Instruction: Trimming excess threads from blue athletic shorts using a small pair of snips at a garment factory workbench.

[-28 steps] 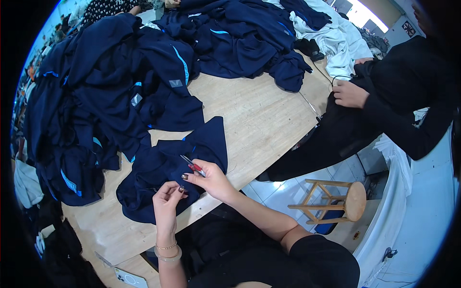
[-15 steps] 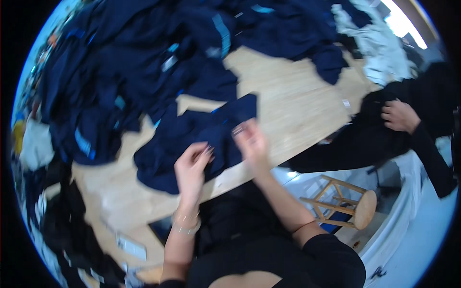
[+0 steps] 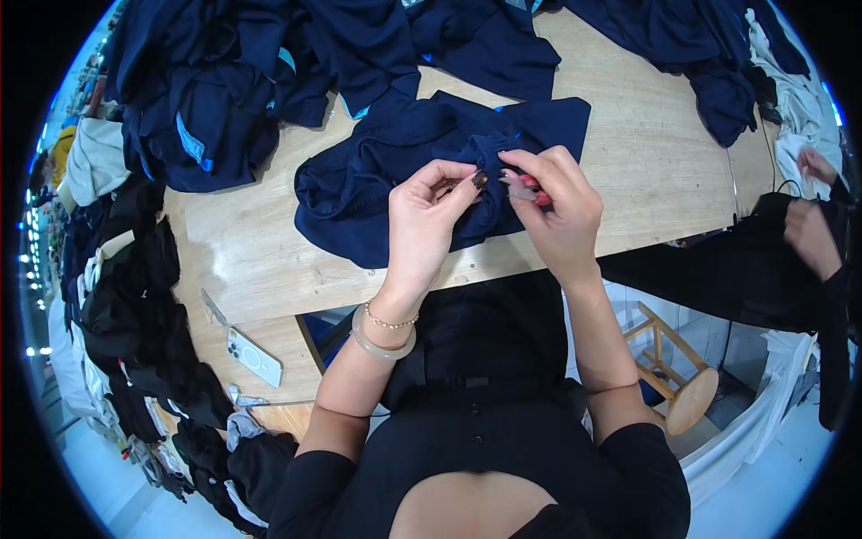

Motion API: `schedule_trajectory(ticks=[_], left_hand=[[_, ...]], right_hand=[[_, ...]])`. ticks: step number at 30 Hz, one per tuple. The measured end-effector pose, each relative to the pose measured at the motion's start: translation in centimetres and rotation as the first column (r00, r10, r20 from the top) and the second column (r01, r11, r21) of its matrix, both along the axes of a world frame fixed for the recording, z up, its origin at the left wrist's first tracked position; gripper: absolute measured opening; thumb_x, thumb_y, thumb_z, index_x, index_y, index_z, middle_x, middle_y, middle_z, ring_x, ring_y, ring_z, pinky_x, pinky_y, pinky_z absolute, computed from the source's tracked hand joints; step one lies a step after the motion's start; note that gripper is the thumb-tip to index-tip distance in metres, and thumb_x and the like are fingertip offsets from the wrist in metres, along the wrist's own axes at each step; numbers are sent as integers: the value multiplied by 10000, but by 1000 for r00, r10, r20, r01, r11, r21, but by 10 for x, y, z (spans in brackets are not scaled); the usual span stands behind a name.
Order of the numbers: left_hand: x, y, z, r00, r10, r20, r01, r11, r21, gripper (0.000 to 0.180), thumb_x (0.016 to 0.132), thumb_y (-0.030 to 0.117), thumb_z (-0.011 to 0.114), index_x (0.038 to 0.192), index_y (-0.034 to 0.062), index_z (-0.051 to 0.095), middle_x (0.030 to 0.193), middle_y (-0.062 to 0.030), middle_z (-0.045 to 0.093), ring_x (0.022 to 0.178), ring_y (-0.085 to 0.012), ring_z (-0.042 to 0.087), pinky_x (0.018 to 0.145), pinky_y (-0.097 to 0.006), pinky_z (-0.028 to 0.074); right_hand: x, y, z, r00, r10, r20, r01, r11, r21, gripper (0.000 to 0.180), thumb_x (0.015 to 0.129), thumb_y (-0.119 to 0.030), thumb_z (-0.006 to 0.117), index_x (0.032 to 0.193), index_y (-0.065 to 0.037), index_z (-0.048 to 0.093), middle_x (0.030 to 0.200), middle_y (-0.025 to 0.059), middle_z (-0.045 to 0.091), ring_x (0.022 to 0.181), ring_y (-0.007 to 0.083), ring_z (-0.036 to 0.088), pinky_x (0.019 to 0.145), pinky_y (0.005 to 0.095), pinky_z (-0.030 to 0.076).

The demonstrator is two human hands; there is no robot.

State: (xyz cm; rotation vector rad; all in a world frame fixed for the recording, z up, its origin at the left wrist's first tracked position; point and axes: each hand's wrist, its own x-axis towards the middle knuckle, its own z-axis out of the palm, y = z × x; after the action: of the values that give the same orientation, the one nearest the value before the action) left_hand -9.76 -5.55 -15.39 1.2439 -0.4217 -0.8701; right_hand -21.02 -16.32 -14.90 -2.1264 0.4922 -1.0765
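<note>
**Two hands meet at one bunched spot of navy cloth**

Left hand (image 3: pixel 424 211): thumb and forefinger drawn together, pinching what looks like a fold of the navy garment (image 3: pixel 409 135). Any thread between the tips would be too small to tell. Right hand (image 3: pixel 566 211): just beside it, forefinger and thumb at the same gathered stretch, palm and remaining fingers grasping a red-handled tool (image 3: pixel 542 196). Its working end is not clear from here.

Change noted: a half-second back the hands stood apart, the right one off to the side. Now the fingertips are close together over the gathers. My reading: the work has narrowed to that one place, both hands serving it.

The garment lies crumpled beneath and ahead of both hands, on the pale wooden desk (image 3: pixel 642 171), near its front edge. A pale bangle (image 3: pixel 382 347) circles the left wrist, behind the left hand.

Farther off: phone (image 3: pixel 254 357), back up, behind and left of the left hand. Heaped navy garments (image 3: pixel 215 81) with light-blue trim, ahead and left of it. Wooden stool (image 3: pixel 693 400), behind and right of the right hand. Farthest right of it, a co-worker's hand (image 3: pixel 811 235), blurred.
</note>
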Motion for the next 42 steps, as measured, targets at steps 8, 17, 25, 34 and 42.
schedule_trajectory(ticks=[8,17,25,34,42], left_hand=[[0,-1,2,1000,10,25,-10,1000,16,111,887,7,639,984,-40,663,881,-48,667,786,-74,611,749,-197,499],[2,-2,1,1000,-1,16,1,1000,8,116,895,34,640,987,-32,665,862,-50,669,753,-86,615,736,-204,504],[1,-2,1,1000,5,24,-5,1000,27,116,890,31,648,983,-33,671,863,-50,674,755,-88,618,735,-205,507],[-5,-15,-12,982,-69,176,57,996,70,110,891,8,630,964,-66,667,811,-53,684,680,-41,583,626,-176,462],[4,-24,-48,913,-228,337,190,972,141,53,886,-11,608,891,-58,629,856,-85,700,733,-56,599,669,-204,484]], right_hand=[[5,0,7,992,-109,58,113,992,-61,257,675,87,690,900,-28,642,758,61,554,618,147,572,537,250,443],[7,-8,4,997,81,-11,-82,996,-27,224,714,109,670,910,2,656,757,50,541,644,101,529,561,217,409],[-2,-14,0,986,-72,153,19,946,324,141,825,92,592,933,29,658,766,1,523,622,31,451,532,175,333],[-9,10,-14,995,12,-94,39,850,525,485,701,-92,841,1097,-19,570,943,3,498,796,73,451,599,184,406],[-22,-3,-50,998,5,-63,41,713,700,337,776,5,666,1105,-42,607,806,-51,509,611,-4,395,553,161,317]])
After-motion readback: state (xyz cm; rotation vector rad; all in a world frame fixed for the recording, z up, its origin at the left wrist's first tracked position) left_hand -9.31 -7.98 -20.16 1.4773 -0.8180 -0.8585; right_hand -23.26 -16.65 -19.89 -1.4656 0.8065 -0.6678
